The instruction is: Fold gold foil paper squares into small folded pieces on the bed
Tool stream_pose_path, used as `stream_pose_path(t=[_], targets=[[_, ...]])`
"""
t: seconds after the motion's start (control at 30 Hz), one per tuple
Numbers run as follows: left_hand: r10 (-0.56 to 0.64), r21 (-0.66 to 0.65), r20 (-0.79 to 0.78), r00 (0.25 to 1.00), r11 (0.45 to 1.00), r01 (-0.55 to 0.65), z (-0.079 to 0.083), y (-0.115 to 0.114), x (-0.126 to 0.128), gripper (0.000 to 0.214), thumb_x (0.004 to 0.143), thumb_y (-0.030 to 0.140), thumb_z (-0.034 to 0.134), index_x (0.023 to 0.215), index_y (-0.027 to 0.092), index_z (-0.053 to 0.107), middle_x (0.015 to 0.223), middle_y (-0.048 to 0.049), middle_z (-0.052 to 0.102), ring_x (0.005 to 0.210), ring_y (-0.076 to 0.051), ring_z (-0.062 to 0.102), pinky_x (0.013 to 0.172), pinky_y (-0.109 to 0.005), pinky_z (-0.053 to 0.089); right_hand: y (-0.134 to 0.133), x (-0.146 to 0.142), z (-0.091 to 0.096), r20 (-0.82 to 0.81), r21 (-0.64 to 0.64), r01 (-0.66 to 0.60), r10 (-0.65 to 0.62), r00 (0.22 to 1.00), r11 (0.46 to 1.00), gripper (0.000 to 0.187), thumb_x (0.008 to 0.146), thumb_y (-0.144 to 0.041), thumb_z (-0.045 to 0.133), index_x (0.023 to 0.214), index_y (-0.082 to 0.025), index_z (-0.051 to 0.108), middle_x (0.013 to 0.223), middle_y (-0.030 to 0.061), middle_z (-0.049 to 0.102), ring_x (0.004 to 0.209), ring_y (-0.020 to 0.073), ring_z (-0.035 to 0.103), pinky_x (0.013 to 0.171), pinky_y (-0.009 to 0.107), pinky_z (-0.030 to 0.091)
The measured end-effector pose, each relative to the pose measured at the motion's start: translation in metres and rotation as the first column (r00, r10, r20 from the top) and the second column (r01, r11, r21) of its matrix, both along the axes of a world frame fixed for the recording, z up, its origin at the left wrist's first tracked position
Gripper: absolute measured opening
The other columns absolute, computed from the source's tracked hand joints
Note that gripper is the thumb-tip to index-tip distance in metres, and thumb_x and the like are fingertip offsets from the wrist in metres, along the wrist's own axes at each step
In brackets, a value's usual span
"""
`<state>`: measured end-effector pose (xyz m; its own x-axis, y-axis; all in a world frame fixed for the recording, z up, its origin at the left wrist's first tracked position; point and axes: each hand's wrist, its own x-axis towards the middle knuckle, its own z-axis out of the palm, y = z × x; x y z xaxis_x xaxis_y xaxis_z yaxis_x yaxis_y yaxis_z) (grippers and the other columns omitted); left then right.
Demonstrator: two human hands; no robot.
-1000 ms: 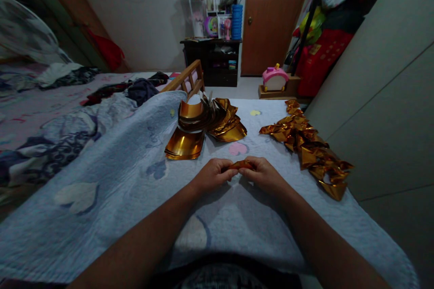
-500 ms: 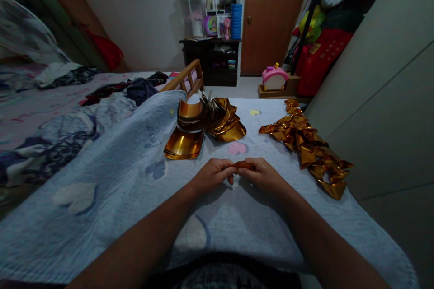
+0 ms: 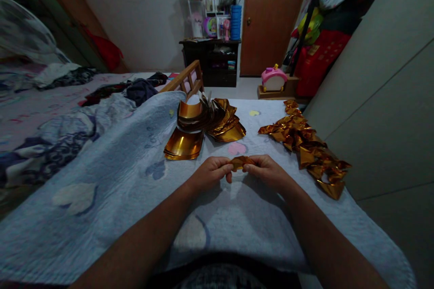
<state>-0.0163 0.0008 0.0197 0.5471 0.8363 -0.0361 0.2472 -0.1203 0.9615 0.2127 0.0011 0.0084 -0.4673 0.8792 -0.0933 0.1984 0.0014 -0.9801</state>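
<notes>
- The gold paper (image 3: 240, 161) now sticks up more between the two hands than it did a second ago, so the fold looks a bit further along
- The left hand (image 3: 208, 174) pinches its left end, the right hand (image 3: 266, 172) pinches its right end, both just above the blue blanket (image 3: 111, 176)
- The hands have come a little closer to the flat gold sheets (image 3: 185, 143)
- The folded pile (image 3: 305, 144) sits at the right
- The fingertips hide most of the paper, and the room is dim, so its shape is hard to tell

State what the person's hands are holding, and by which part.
A small folded gold paper, pinched at its two ends: left hand on the left end, right hand on the right.
</notes>
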Motion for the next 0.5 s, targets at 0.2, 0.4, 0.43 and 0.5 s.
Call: stream_pose_path(t=[0.2, 0.4, 0.43, 0.5], targets=[[0.012, -0.025, 0.02, 1.0, 1.0, -0.011, -0.0061, 0.0036, -0.0037, 0.04, 0.091, 0.043, 0.057, 0.069, 0.013, 0.07, 0.07, -0.0041, 0.064, 0.062, -0.013, 0.048, 0.062, -0.025, 0.036, -0.0001, 0.0031, 0.0003, -0.013, -0.011, -0.07, 0.07, 0.997, 0.997, 0.036, 0.088, -0.048, 0.061, 0.093, -0.014, 0.07, 0.066, -0.0031, 0.049, 0.057, 0.0102, 0.037, 0.056, 0.025, 0.028], [0.02, 0.007, 0.01, 1.0, 1.0, -0.02, -0.0094, 0.0062, -0.0057, 0.039, 0.091, 0.042, 0.057, 0.068, 0.014, 0.07, 0.076, -0.0059, 0.068, 0.07, -0.016, 0.055, 0.069, -0.027, 0.039, 0.001, 0.0042, -0.0012, -0.011, -0.03, -0.072, 0.071, 0.997, 0.997, 0.037, 0.088, -0.051, 0.06, 0.095, -0.015, 0.069, 0.065, -0.0031, 0.048, 0.058, 0.0108, 0.039, 0.055, 0.025, 0.028], [0.023, 0.012, 0.011, 1.0, 1.0, -0.023, -0.0092, 0.0063, -0.0057, 0.039, 0.091, 0.041, 0.057, 0.067, 0.014, 0.07, 0.076, -0.0058, 0.068, 0.071, -0.016, 0.055, 0.071, -0.028, 0.04, 0.0011, 0.0045, -0.0014, 0.011, -0.035, -0.047, 0.048, 0.999, 0.998, 0.037, 0.086, -0.051, 0.062, 0.091, -0.015, 0.069, 0.064, -0.0034, 0.047, 0.057, 0.0104, 0.038, 0.053, 0.025, 0.027], [0.03, 0.013, 0.018, 0.999, 0.999, -0.03, -0.0086, 0.0063, -0.0056, 0.038, 0.091, 0.04, 0.057, 0.066, 0.015, 0.069, 0.076, -0.0058, 0.068, 0.072, -0.017, 0.057, 0.073, -0.028, 0.041, 0.0015, 0.0052, -0.0015, 0.054, -0.036, 0.005, -0.003, 0.999, 0.999, 0.035, 0.083, -0.051, 0.065, 0.083, -0.016, 0.067, 0.061, -0.0041, 0.045, 0.054, 0.0097, 0.036, 0.051, 0.025, 0.025]])
